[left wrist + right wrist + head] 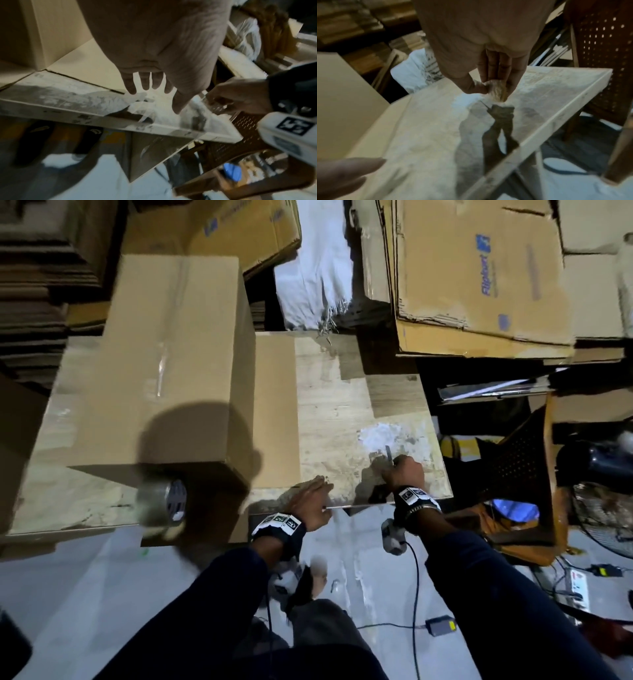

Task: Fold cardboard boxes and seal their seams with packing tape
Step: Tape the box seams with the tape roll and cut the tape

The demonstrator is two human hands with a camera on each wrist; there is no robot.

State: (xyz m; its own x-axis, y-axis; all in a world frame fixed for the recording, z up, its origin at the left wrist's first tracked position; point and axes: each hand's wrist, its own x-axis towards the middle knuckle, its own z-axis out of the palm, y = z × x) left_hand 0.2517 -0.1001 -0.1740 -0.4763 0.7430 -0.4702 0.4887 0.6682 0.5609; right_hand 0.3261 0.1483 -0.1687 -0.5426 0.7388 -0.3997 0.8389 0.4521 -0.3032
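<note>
Box [164, 364] on table [342, 412]; tape roll [164, 503] before it.

One folded cardboard box [164, 364], one tape roll [163, 505], one table [346, 419], one brown chair [513, 470], two hands.

I worked at a scuffed, pale wooden table [346, 419] with a white smear on its top just beyond my right hand [402, 472]. A taped cardboard box [161, 378] stood on it to the left of my left hand [310, 501], with a flat cardboard sheet [275, 412] under it. A roll of packing tape [164, 503] sat at the near edge, left of that hand.
</note>
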